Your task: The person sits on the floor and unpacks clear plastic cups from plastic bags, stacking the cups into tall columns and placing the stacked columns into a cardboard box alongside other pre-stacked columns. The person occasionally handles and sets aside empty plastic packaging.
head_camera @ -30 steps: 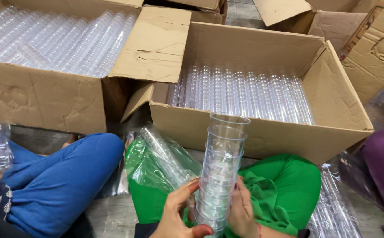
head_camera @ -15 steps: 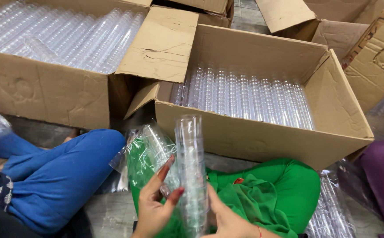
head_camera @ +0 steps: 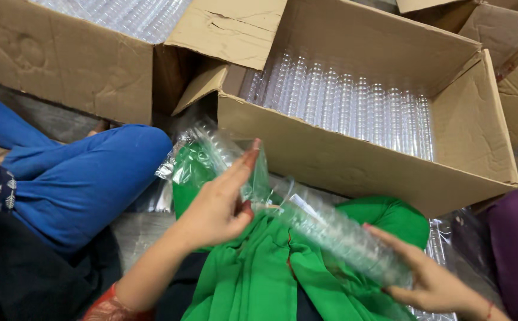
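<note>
A long stack of clear plastic cups (head_camera: 324, 229) lies tilted across my lap, running from upper left down to lower right over green cloth (head_camera: 253, 279). My left hand (head_camera: 220, 199) grips its upper end, fingers stretched along the clear plastic sleeve (head_camera: 202, 151) bunched there. My right hand (head_camera: 428, 276) holds the lower end from beneath, fingers cupped around it. Just beyond my hands stands an open cardboard box (head_camera: 336, 157) filled with rows of clear cup stacks (head_camera: 354, 104).
A second open cardboard box (head_camera: 63, 62) of clear cups stands at the upper left. A person's blue-clad leg (head_camera: 86, 178) lies at my left. Purple cloth (head_camera: 517, 244) shows at the right edge. More cardboard boxes (head_camera: 515, 35) crowd the upper right corner.
The cup stack went from standing upright in front of me to lying tilted across my lap. My hands spread apart to its two ends. The view dropped closer to the box.
</note>
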A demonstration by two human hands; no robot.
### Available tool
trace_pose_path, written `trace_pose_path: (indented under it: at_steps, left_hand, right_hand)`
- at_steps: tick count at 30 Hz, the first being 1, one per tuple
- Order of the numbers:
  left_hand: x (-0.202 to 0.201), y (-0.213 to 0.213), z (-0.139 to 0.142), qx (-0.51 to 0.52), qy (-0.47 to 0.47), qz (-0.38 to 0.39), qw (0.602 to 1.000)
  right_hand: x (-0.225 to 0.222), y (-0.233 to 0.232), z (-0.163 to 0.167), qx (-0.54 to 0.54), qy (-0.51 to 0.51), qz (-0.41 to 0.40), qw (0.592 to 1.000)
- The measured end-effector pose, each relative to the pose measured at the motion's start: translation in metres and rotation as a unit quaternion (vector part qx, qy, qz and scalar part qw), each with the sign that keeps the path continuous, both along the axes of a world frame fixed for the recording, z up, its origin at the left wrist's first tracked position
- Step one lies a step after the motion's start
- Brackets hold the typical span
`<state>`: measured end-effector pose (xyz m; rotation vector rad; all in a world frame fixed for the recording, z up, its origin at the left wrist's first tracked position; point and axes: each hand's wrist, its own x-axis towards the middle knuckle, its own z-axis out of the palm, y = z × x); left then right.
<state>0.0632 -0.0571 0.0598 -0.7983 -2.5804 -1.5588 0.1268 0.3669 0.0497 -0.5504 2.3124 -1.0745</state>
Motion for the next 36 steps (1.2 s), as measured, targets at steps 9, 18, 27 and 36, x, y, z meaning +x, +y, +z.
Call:
trace_pose_path:
  at_steps: [9,18,27,36]
  left_hand:
    - [0.044,0.062,-0.045,-0.067,0.071,-0.064,0.993]
    - [0.057,0.065,-0.069,0.062,0.004,-0.072,0.995]
    - [0.063,0.09,-0.071,0.173,-0.174,-0.433,0.867]
    - [0.046,0.105,-0.082,0.209,-0.096,-0.451,0.863]
  right_hand:
    - [-0.035,-0.076,-0.04,-0.151,-0.25,0.02,0.956]
    - [-0.077,-0.19,-0.128,-0.175,0.231,0.049,0.956]
    - [-0.014,-0.096,-0.084,0.04,0.358,0.206,0.91]
    - [0.016,-0.078,-0.061,0.242,0.156,0.238,0.928]
